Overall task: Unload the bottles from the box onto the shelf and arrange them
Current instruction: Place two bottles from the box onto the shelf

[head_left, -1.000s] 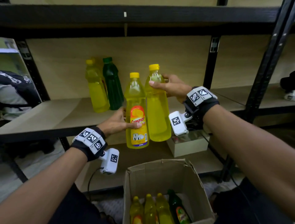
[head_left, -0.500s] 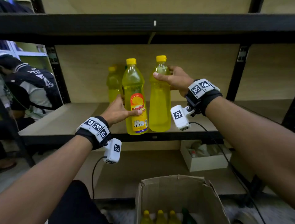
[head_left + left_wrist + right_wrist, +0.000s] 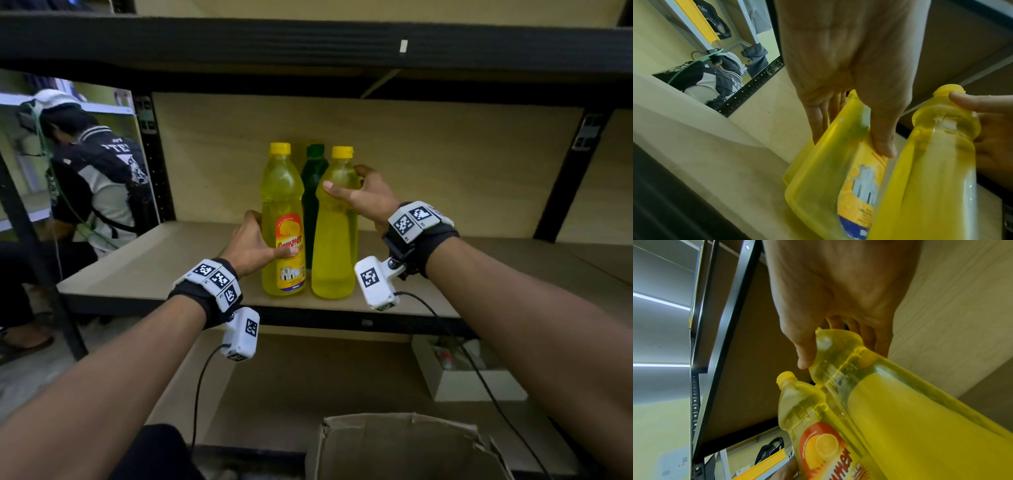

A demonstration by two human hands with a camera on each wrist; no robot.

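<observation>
Bottles [image 3: 283, 219] [image 3: 335, 222] now stand on the shelf [image 3: 144, 270] — earlier airborne — left hand [image 3: 251, 245] and right hand [image 3: 364, 197] each gripping one.

wrists: blk bands [image 3: 202, 298] | white tag blocks [image 3: 411, 219] | cabled white cams [image 3: 241, 334]

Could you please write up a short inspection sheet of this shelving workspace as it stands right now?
Surface: wooden shelf, bottles standing near its front edge.
Job's things: labelled yellow bottle and plain yellow bottle upright side by side; green bottle behind them; cardboard box below, contents hidden.
Clutter: white tray of small items on the lower shelf.
Grippers: left hand holds the labelled bottle; right hand holds the plain one.
Cables: wrist-camera cable hangs off each forearm.
Surroundings: another person at left.
</observation>
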